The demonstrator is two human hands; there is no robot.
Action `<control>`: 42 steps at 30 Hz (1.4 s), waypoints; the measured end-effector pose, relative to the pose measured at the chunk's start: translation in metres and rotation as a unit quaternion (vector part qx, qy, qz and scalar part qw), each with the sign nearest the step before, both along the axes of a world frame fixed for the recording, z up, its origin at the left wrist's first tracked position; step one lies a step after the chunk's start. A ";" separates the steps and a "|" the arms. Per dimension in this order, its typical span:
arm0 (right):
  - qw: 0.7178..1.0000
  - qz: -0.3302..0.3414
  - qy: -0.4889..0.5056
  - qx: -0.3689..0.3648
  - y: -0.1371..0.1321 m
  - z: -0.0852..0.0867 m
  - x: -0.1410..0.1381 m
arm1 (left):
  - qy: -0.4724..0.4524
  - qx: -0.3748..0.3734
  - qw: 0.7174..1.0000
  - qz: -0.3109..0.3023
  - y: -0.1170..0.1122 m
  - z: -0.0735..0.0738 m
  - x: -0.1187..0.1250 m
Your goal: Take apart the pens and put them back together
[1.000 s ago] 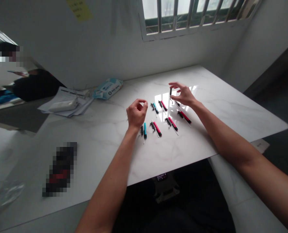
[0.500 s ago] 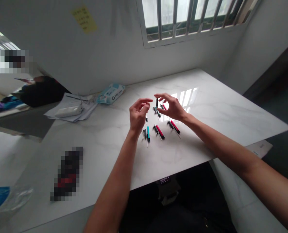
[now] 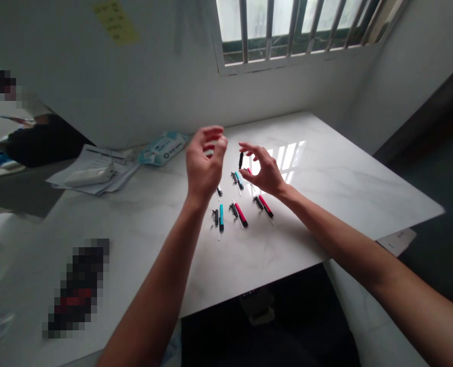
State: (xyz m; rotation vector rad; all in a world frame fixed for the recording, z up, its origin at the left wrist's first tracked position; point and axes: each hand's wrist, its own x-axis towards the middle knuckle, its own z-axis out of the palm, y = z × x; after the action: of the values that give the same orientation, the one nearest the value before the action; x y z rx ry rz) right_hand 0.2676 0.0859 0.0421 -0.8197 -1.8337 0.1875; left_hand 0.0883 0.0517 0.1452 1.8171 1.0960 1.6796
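My right hand [image 3: 265, 171] holds a small black pen part [image 3: 241, 160] upright between thumb and fingertips, above the table. Raised to its left is my left hand [image 3: 205, 160], fingers curled and thumb tip close to the index finger. Anything pinched there is too small or blurred to see. Below lie groups of pen parts: a teal barrel [image 3: 221, 216], a red barrel [image 3: 241, 214] and another red barrel [image 3: 266, 206]. Beside them are black clip pieces [image 3: 234, 210] and thin white refills [image 3: 219, 233]. Behind, another teal barrel [image 3: 239, 179] lies near my right hand, which partly hides a further red one.
The white marbled table [image 3: 348, 178] meets the wall under a barred window. At the back left are a wipes packet [image 3: 165, 148] and stacked papers [image 3: 90, 171]. A pixelated dark object [image 3: 79, 288] lies at the left. Another person [image 3: 45, 135] is at the far left.
My left hand has moved up and away from the right hand. My right hand still holds the black part. The whole view has shifted slightly.
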 end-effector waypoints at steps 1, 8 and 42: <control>1.000 0.013 -0.001 0.011 -0.003 0.001 -0.002 | 0.013 -0.044 0.999 0.006 0.002 -0.020 -0.001; 0.994 0.110 -0.016 0.005 -0.019 0.000 -0.026 | -0.001 -0.160 0.987 -0.015 -0.022 -0.084 -0.023; 0.923 0.094 0.211 -0.309 0.010 -0.011 -0.001 | 0.086 -0.093 0.990 0.067 -0.012 -0.104 -0.048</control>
State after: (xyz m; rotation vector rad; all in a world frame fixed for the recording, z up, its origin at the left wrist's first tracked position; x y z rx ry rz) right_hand 0.2663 0.0960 0.0315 -0.9331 -1.4376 1.0282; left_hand 0.0407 0.0393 0.0412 1.8297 1.4263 1.4554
